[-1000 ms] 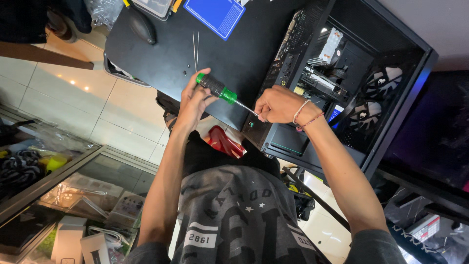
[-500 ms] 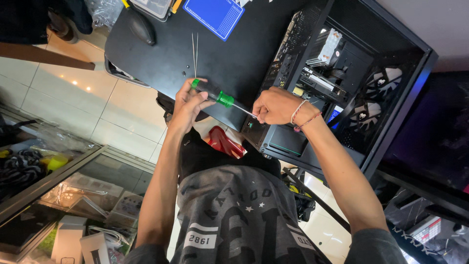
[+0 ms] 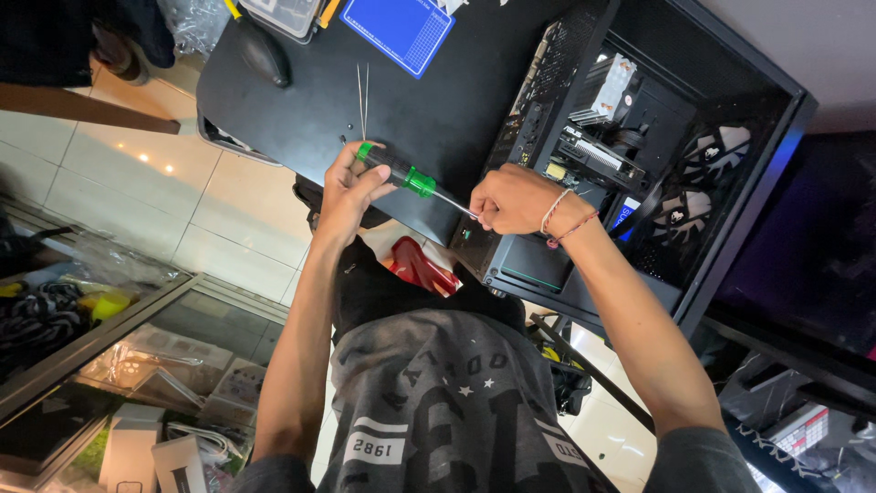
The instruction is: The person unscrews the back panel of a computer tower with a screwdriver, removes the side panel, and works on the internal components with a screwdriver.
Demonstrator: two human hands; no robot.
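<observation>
Open bench [image 3: 301, 119] surface lay left of and beyond the left hand [image 3: 347, 192], interrupted only by two thin wires [image 3: 363, 91] just beyond the hand and a black mouse [image 3: 263, 53] at the far left. A blue mat [image 3: 399, 30] occupied the far edge. On the right, the open computer case [image 3: 730, 164] blocked passage; its interior was crowded with a cooler [image 3: 610, 87], cards and fans [image 3: 721, 151]. The screwdriver [image 3: 406, 175] spanned the gap between both hands, and the right hand [image 3: 506, 199] sat against the case's near corner.
</observation>
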